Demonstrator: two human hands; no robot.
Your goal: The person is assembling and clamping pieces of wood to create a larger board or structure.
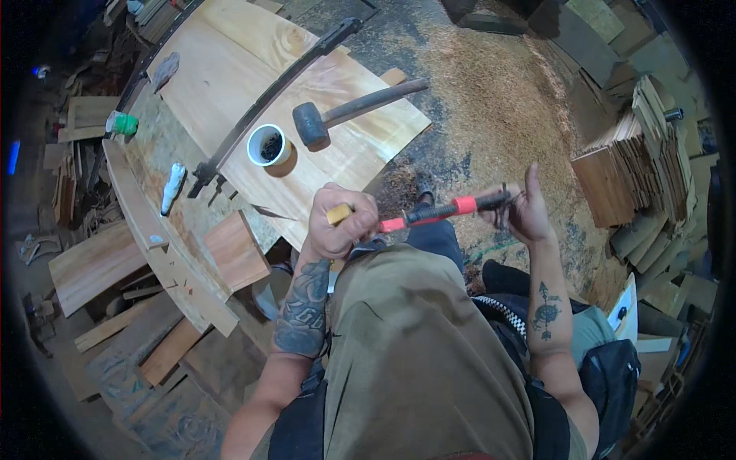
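My left hand (341, 222) is closed in a fist, with a short yellow end piece (338, 214) showing between its fingers. From that fist a red and black clamp-like tool (441, 211) with a threaded middle reaches to the right, above my lap. At its far end a thin dark crossbar (504, 205) meets the fingers of my right hand (525, 211). That hand is open, its thumb stretched up; the other fingers are partly blurred. What the left fist covers is hidden.
Ahead on the left, a wooden panel (368, 149) carries a rubber mallet (312, 125), a white cup (268, 146) with dark contents and a long dark bar clamp (268, 103). A white bottle (172, 188) lies beside it. Wood shavings (506, 100) cover the floor; stacked boards (613, 169) stand right.
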